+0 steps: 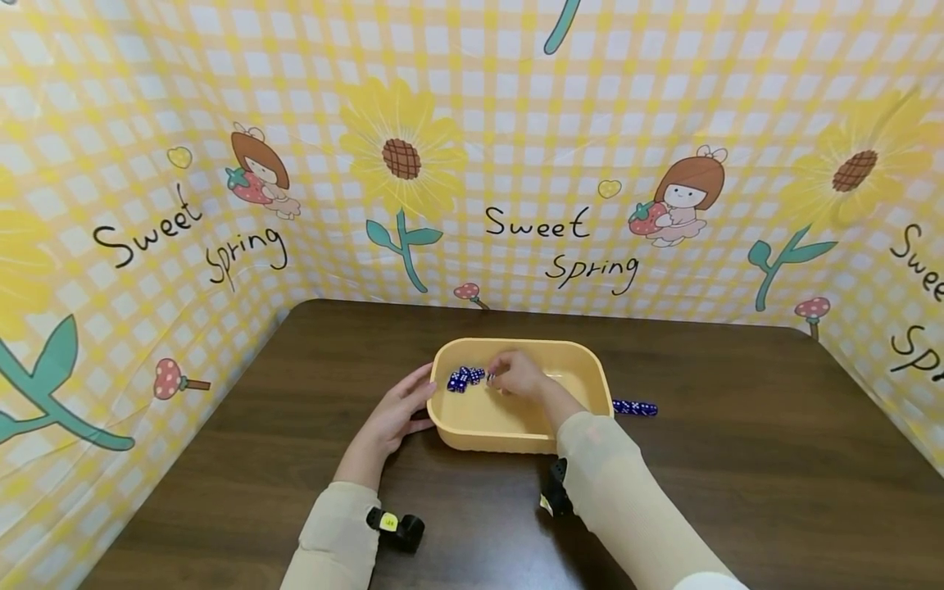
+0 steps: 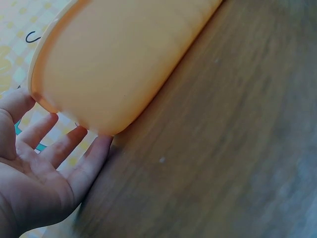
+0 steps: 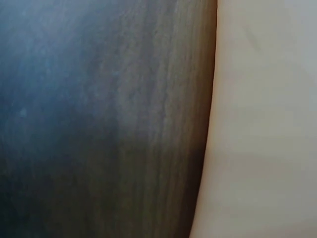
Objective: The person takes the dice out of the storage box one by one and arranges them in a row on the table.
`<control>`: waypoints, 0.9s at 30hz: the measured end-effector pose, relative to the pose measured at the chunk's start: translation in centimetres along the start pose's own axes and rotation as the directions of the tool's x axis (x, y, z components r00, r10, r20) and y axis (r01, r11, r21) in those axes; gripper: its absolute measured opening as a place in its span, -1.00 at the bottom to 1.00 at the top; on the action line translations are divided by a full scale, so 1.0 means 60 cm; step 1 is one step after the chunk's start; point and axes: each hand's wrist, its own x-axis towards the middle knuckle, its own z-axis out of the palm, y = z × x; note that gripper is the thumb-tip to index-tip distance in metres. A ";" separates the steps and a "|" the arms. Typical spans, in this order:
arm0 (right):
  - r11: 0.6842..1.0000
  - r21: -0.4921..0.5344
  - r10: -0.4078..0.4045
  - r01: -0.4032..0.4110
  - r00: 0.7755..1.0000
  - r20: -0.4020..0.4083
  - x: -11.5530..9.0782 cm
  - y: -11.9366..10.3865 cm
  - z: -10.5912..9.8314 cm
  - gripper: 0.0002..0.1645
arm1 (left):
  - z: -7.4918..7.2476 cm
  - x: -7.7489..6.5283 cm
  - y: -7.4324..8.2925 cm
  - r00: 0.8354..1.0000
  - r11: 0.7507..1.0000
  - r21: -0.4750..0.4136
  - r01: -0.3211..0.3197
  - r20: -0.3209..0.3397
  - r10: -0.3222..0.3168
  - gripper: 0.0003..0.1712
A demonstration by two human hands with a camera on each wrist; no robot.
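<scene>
A yellow plastic bin [image 1: 516, 441] sits on the table, with several blue dice [image 1: 463, 378] with white dots clustered at the left of its floor. My right hand [image 1: 519, 374] reaches inside and pinches a die [image 1: 491, 378] just right of that cluster; the fingers partly cover it. At the bin's left end, my left hand [image 1: 399, 410] touches the outer wall. The left wrist view shows the fingertips of that hand [image 2: 47, 173] against the bin [image 2: 124, 59], fingers extended and spread. In the right wrist view only the bin's wall [image 3: 262, 124] shows, no hand.
A row of blue dice [image 1: 636, 407] lies on the table just right of the bin. The dark wooden table [image 1: 295, 459] ends at a yellow checked cloth [image 1: 516, 147] hanging behind and at both sides.
</scene>
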 end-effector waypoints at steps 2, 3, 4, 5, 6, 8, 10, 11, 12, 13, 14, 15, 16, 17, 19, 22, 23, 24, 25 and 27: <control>1.000 -0.023 -0.011 0.011 1.000 0.003 -0.003 0.000 0.000 -0.84 | 0.000 -0.001 0.000 1.000 1.000 0.000 0.004 -0.002 -0.004 -0.41; 0.999 -0.032 -0.016 0.016 1.000 0.006 -0.004 -0.001 0.000 -0.85 | 0.000 -0.001 0.000 1.000 1.000 0.000 0.004 -0.001 -0.004 -0.40; 0.999 -0.042 -0.016 0.017 1.000 0.010 -0.005 0.000 0.000 -0.85 | 0.001 -0.001 0.000 1.000 1.000 0.000 0.005 0.001 -0.005 -0.40; 0.999 -0.050 -0.018 0.018 1.000 0.015 -0.005 0.000 0.000 -0.85 | 0.001 -0.002 0.001 1.000 1.000 0.001 0.004 0.005 -0.004 -0.40; 0.998 -0.056 -0.021 0.022 1.000 0.019 -0.005 0.001 0.000 -0.86 | 0.003 -0.005 0.005 1.000 1.000 0.003 0.007 0.008 -0.007 -0.40; 0.997 -0.071 -0.014 0.015 1.000 0.015 -0.003 0.002 0.001 -0.85 | 0.003 -0.005 0.005 1.000 1.000 0.003 0.006 0.008 -0.006 -0.40; 0.995 -0.093 -0.040 0.042 0.999 0.023 0.002 0.007 0.002 -0.86 | 0.003 -0.006 0.006 1.000 1.000 0.001 0.005 0.005 -0.005 -0.41; 0.993 -0.098 -0.066 0.069 0.997 0.027 0.016 0.026 0.004 -0.87 | 0.003 -0.005 0.006 1.000 1.000 0.002 0.003 0.004 -0.003 -0.41; 0.990 -0.103 -0.093 0.096 0.995 0.034 0.033 0.049 0.007 -0.87 | 0.003 -0.005 0.006 1.000 1.000 0.001 0.005 0.002 -0.005 -0.41; 0.986 -0.111 -0.118 0.121 0.992 0.036 0.052 0.074 0.010 -0.86 | 0.001 -0.001 0.002 1.000 1.000 -0.004 0.003 -0.001 -0.003 -0.41; 0.980 -0.111 -0.160 0.163 0.986 0.043 0.071 0.103 0.012 -0.86 | 0.001 -0.001 0.002 1.000 1.000 -0.004 0.004 0.000 -0.004 -0.41; 0.974 -0.126 -0.183 0.188 0.982 0.047 0.071 0.104 0.012 -0.87 | 0.001 0.000 0.003 1.000 1.000 -0.004 0.006 -0.001 -0.006 -0.41; 0.971 -0.142 -0.190 0.194 0.981 0.046 0.088 0.126 0.015 -0.86 | 0.001 0.000 0.003 1.000 1.000 -0.004 0.009 -0.001 -0.009 -0.41; 0.970 -0.166 -0.175 0.179 0.984 0.037 0.101 0.144 0.021 -0.87 | 0.001 0.000 0.003 1.000 1.000 -0.004 0.011 -0.004 -0.011 -0.41; 0.967 -0.180 -0.180 0.183 0.983 0.032 0.111 0.158 0.024 -0.87 | 0.001 0.001 0.002 1.000 1.000 -0.006 0.014 -0.009 -0.014 -0.41; 0.975 -0.164 -0.147 0.152 0.988 0.037 0.123 0.174 0.024 -0.85 | 0.002 0.000 0.002 1.000 1.000 -0.009 0.012 -0.009 -0.012 -0.42; 0.973 -0.147 -0.174 0.179 0.984 0.043 0.118 0.169 0.022 -0.86 | 0.002 0.000 0.001 1.000 1.000 -0.008 0.010 -0.008 -0.010 -0.41; 0.979 -0.112 -0.166 0.172 0.984 0.061 0.113 0.159 0.016 -0.83 | 0.002 0.000 0.001 1.000 1.000 -0.008 0.009 -0.005 -0.009 -0.41; 0.985 -0.104 -0.135 0.141 0.989 0.062 0.099 0.137 0.013 -0.83 | 0.002 0.000 0.001 1.000 1.000 -0.007 0.007 -0.003 -0.007 -0.41; 0.990 -0.103 -0.087 0.092 0.995 0.050 0.065 0.085 0.007 -0.82 | 0.001 0.000 0.001 1.000 1.000 -0.003 0.002 0.003 -0.002 -0.40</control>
